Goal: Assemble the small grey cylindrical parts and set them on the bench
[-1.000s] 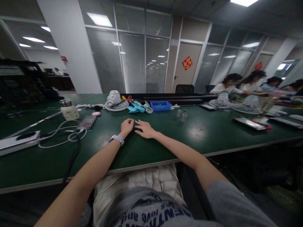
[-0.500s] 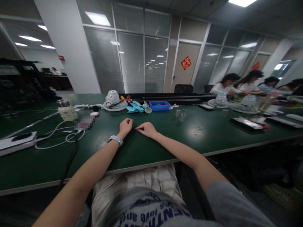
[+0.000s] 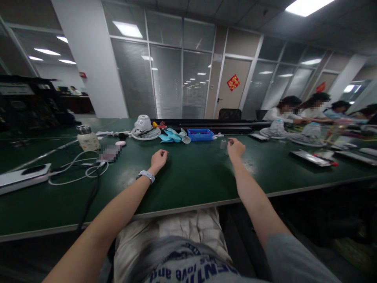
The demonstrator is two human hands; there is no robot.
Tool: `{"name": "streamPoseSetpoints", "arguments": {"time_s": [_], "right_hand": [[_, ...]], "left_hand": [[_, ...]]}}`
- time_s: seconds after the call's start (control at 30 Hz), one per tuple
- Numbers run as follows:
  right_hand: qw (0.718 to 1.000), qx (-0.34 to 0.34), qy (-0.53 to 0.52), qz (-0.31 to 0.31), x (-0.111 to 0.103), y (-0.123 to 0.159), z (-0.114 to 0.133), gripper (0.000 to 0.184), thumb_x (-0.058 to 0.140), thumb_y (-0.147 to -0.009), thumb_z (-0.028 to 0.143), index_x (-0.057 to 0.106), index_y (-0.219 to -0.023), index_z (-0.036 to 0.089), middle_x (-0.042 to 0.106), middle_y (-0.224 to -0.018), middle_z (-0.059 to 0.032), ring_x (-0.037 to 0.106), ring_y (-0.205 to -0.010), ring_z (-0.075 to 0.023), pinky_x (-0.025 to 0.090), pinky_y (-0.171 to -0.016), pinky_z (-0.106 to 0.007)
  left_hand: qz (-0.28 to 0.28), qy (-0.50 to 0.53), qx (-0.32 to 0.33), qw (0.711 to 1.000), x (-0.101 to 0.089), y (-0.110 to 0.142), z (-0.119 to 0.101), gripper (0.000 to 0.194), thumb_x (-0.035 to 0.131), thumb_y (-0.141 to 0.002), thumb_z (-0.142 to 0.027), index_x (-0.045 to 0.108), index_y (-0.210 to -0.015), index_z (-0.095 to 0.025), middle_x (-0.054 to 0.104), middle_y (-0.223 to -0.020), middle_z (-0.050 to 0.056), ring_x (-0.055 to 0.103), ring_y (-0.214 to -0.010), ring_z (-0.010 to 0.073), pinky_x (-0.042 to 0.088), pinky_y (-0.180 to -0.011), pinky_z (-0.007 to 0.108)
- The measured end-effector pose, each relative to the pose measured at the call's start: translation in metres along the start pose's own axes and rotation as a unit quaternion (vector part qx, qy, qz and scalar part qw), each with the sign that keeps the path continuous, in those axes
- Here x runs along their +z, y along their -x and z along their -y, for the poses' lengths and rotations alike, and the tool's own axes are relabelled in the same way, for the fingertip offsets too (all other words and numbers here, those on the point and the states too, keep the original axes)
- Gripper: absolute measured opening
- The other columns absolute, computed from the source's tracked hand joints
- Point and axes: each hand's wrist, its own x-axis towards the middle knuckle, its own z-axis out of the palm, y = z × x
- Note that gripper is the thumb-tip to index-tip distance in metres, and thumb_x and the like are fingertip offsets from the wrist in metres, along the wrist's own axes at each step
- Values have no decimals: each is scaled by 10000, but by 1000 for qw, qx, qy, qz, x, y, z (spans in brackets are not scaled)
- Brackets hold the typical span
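My left hand (image 3: 159, 159), with a watch on its wrist, rests over the green table with fingers curled and thumb pressed to them; whatever is between them is hidden. Farther right and forward, my right hand (image 3: 236, 149) reaches out with its fingertips drawn together. A small grey metal cylinder (image 3: 223, 144) stands just left of those fingertips. A second cylinder is mostly covered by the right hand. I cannot make out anything in the right fingers.
A blue bin (image 3: 200, 135) stands at the back beside light-blue fan blades (image 3: 171, 135) and a white fan body (image 3: 143, 124). Leftward are a bottle (image 3: 88, 139), white cables (image 3: 70, 169) and a power strip (image 3: 26, 179). A tray (image 3: 310, 158) lies right; co-workers sit beyond.
My right hand has moved right and forward, from beside my left hand to the metal cylinders, and covers most of one. My left hand has stayed almost in place.
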Motion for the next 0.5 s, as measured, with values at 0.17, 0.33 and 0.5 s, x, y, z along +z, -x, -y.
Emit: {"name": "streamPoseSetpoints", "arguments": {"time_s": [0.17,0.33,0.5], "right_hand": [[999,30,21,6,2,-2,-6,305,513,-864,178,680,-1110,245,718,-963,-89,626,-955,-215,376,-830,-332],[999,44,21,24,3,-1,-6,289,542,-858,181,694,-1093,258,722,-982,-75,639,-921,-213,396,-808,-323],[999,48,18,19,4,0,-8,273,542,-873,201,695,-1087,274,722,-997,-66,645,-917,-217,414,-806,-326]], "left_hand": [[7,2,3,1000,0,0,0,293,469,-889,-346,687,-1018,-198,733,-903,58,660,-844,188,453,-744,261],[6,2,5,1000,-1,0,0,290,472,-891,-347,686,-1015,-195,730,-897,62,658,-857,194,448,-739,265],[11,9,11,1000,-1,0,1,295,466,-894,-351,687,-1013,-195,729,-907,60,658,-832,189,455,-729,265]]}}
